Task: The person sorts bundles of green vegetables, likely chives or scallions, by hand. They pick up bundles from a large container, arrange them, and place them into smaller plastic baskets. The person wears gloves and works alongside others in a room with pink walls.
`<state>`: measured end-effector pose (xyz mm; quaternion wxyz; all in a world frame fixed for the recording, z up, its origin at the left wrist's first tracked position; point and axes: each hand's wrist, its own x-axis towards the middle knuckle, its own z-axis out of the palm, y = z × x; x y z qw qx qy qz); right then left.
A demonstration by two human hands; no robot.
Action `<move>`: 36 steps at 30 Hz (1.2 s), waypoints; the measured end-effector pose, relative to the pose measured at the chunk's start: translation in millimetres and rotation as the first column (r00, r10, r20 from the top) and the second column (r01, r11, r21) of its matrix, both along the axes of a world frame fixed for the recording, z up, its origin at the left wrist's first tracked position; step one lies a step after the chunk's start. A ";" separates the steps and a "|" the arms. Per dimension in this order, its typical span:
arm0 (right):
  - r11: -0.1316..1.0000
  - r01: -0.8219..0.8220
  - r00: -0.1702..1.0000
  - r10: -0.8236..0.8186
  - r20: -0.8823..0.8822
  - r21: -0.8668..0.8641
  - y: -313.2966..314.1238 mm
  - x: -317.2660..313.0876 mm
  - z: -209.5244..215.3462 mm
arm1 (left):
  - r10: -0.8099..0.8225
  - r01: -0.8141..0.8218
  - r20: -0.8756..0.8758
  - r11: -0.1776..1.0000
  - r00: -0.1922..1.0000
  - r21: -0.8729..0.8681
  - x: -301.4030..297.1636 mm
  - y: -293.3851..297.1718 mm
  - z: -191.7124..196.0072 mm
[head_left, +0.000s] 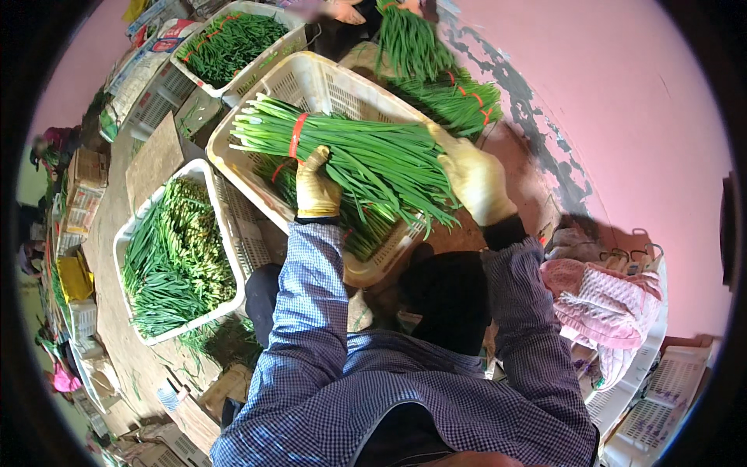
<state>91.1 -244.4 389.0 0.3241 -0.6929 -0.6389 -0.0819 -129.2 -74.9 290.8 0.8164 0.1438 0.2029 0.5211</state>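
Note:
A large bundle of green garlic chives (366,152), tied with a red band, lies across the white plastic crate in front of me. Its pale cut ends point left, and its loose leaf tips droop at the right. My left hand (318,187), in a yellowish glove, is closed around the underside of the bundle beside the band. At the leaf tips, my right hand (476,177), gloved alike, touches the leaves with its fingers apart. More banded chives (373,236) lie in the crate (220,140) below the held bundle.
A crate of loose chives (175,257) stands left, another with banded bundles (233,47) at the far left. Chive bundles (459,101) lie by the pink wall (622,93), where another person's hand (342,11) shows. Pink quilted cloth (603,300) drapes over a crate at right.

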 end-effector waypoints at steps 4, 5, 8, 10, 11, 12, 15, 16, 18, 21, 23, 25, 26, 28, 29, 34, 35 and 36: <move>0.979 0.007 0.988 0.024 0.153 -0.201 15.2 23.7 -29.0 | -0.018 0.018 0.020 1.000 1.000 0.000 3.7 -8.7 0.5; 0.981 0.017 1.000 -0.017 -0.001 -0.195 15.8 23.1 -35.3 | -0.007 0.007 0.023 1.000 1.000 0.001 2.9 -8.5 -1.2; 0.959 -0.083 0.582 -0.173 -0.795 -0.270 8.9 16.7 -41.9 | 0.018 -0.018 0.039 1.000 0.999 0.015 -2.1 -6.9 -6.0; 0.893 -0.028 0.378 -0.406 -0.832 -0.449 4.9 1.0 -22.4 | 0.050 -0.050 0.019 0.998 0.999 0.025 -13.1 -3.3 -4.0; 0.859 0.022 0.373 -0.482 -0.793 -0.512 -2.2 14.6 -20.6 | 0.060 -0.061 0.012 0.997 0.998 0.056 -8.6 -3.6 1.3; 0.868 0.191 0.752 -0.429 -0.500 -0.458 -24.2 52.3 -55.2 | 0.060 -0.062 0.021 0.995 0.998 0.083 4.2 -4.8 7.3; 0.683 0.396 0.885 -0.462 0.057 -0.614 -40.0 50.9 -53.6 | 0.051 -0.049 -0.019 0.995 0.999 0.083 9.4 -6.7 9.3; 0.766 0.358 0.914 -0.405 0.032 -0.534 -34.0 40.8 -40.5 | 0.057 -0.056 -0.007 0.991 0.998 0.118 9.1 -6.9 8.0; 0.912 0.208 0.968 -0.244 -0.058 -0.354 -18.4 13.8 -0.2 | 0.062 -0.060 -0.006 0.989 0.998 0.134 15.3 -16.3 10.4; 0.977 -0.212 0.963 0.205 -0.173 -0.023 18.0 -9.3 27.5 | -0.017 0.026 -0.066 0.989 0.998 0.146 26.6 -37.0 26.9; 0.947 -0.255 0.955 0.215 -0.206 -0.195 35.0 -8.2 13.3 | -0.126 0.132 -0.055 0.983 0.991 0.130 30.9 -39.5 21.4; 0.906 -0.234 0.961 0.160 -0.227 -0.352 44.3 -16.5 16.3 | -0.148 0.151 -0.030 0.981 0.989 0.123 36.1 -47.5 28.1; 0.842 -0.253 0.935 0.085 -0.345 -0.476 48.9 -18.1 14.6 | -0.174 0.173 -0.009 0.976 0.985 0.133 37.0 -47.0 24.6; 0.842 -0.299 0.893 0.082 -0.442 -0.449 50.3 -21.5 13.4 | -0.208 0.205 0.004 0.970 0.978 0.130 38.0 -46.2 17.3; 0.842 -0.315 0.870 0.072 -0.487 -0.439 49.4 -19.5 9.3 | -0.213 0.212 0.001 0.969 0.977 0.126 39.7 -47.9 19.2; 0.920 -0.303 0.739 0.062 -0.671 -0.250 46.1 -11.9 -25.6 | -0.301 0.312 -0.082 0.927 0.950 0.208 33.9 -42.9 24.9; 0.933 -0.300 0.696 0.072 -0.714 -0.198 45.9 -11.7 -24.5 | -0.324 0.343 -0.115 0.913 0.939 0.221 33.9 -40.1 24.9; 0.946 -0.280 0.630 0.054 -0.775 -0.162 45.8 -11.7 -26.5 | -0.269 0.328 -0.211 0.884 0.940 0.333 33.6 -35.6 23.2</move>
